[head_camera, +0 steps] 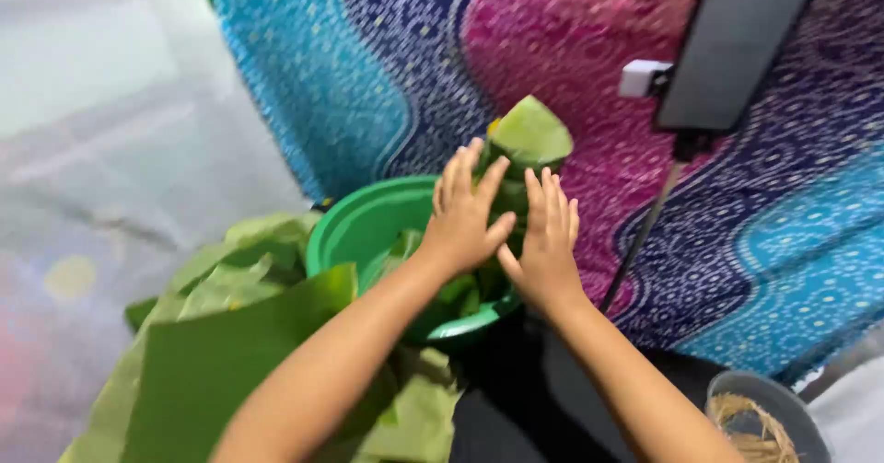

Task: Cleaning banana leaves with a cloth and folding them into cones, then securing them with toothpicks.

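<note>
Both of my hands are wrapped around a folded green leaf parcel (528, 134) held over a round green plastic bowl (359, 224). My left hand (463, 214) presses the parcel's left side with fingers spread upward. My right hand (547, 238) cups its right side, thumb touching the left hand. The parcel's pointed top sticks out above my fingertips. More leaf pieces lie inside the bowl beneath my hands, partly hidden.
A pile of large green leaves (230, 334) lies at the lower left, overlapping the bowl. A dark bowl with straw-like fibres (755, 422) sits at the lower right. A dark phone on a stand (732, 44) rises at the upper right above a patterned cloth (387, 67).
</note>
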